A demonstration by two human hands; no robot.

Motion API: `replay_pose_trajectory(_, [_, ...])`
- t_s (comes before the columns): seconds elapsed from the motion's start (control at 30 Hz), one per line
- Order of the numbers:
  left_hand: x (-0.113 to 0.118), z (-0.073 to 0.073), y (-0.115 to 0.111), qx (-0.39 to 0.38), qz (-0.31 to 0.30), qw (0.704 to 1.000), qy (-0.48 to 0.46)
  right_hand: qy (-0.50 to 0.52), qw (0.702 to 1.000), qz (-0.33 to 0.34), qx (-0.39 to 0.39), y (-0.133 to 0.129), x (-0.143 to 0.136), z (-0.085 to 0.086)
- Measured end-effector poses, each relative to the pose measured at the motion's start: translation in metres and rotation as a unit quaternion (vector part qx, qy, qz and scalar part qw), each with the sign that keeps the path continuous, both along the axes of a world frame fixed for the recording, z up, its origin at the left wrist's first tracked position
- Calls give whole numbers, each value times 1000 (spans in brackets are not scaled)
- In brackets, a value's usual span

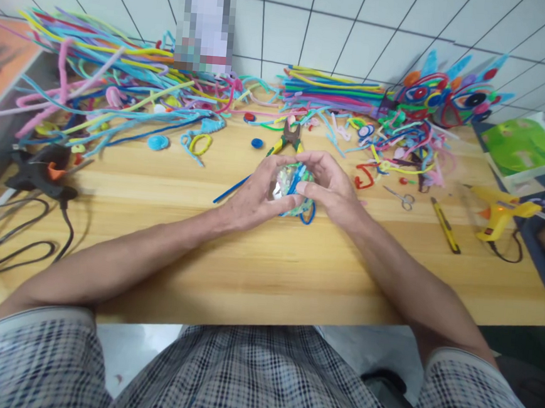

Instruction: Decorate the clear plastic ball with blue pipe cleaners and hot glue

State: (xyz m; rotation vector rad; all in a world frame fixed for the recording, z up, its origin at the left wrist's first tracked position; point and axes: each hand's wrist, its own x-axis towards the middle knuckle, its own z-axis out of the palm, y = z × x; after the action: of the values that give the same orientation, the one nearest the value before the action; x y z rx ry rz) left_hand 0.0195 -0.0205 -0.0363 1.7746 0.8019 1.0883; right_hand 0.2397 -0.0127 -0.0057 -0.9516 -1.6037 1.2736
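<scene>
Both of my hands are together over the middle of the table, around a small craft ball (306, 208) of green and clear shiny material. My left hand (259, 193) grips it from the left, its thumb across the near side. From the right, my right hand (331, 188) presses a blue pipe cleaner (295, 179) against its top with thumb and fingers. A blue loop (308, 215) sticks out at the near right. Just beyond my hands lie pliers (289, 139) with yellow-green handles. A straight blue pipe cleaner (230, 189) lies beside my left hand.
A glue gun (501, 212), a utility knife (445, 227) and small scissors (402, 198) lie at the right. Pipe cleaners (134, 99) are heaped along the back left. Colourful masks (451, 95) stand back right. A black power strip (39, 173) with looped cable (19, 247) sits left.
</scene>
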Motion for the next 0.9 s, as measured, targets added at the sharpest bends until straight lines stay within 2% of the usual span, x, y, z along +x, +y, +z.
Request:
replay_pose_trajectory(0.17, [1, 3, -3, -44, -13, 999, -15, 21, 1000, -20, 0, -1, -2, -4])
replay_pose_trajectory(0.3, [2, 10, 8, -114, 8, 989, -97, 35, 995, -93, 30, 2, -1, -11])
replay_pose_trajectory(0.4, [-1, 23, 22, -212, 30, 960, -178, 42, 986, -152, 61, 7, 1, -18])
replay_pose_trajectory(0.47, [-5, 36, 29, -275, -1, 938, -212, 43, 982, -171, 69, 9, 2, -22])
replay_pose_trajectory(0.57, [-10, 53, 31, -323, -38, 915, -239, 34, 981, -177, 78, 10, 1, -28])
replay_pose_trajectory(0.7, [-8, 61, 26, -325, -12, 910, -256, -4, 976, -178, 124, 4, -2, -29])
replay_pose_trajectory(0.8, [-6, 57, 24, -302, 8, 921, -245, -44, 961, -204, 182, 2, 1, -25])
replay_pose_trajectory(0.9, [-7, 48, 25, -251, 49, 942, -218, -76, 943, -228, 229, 8, 14, -12])
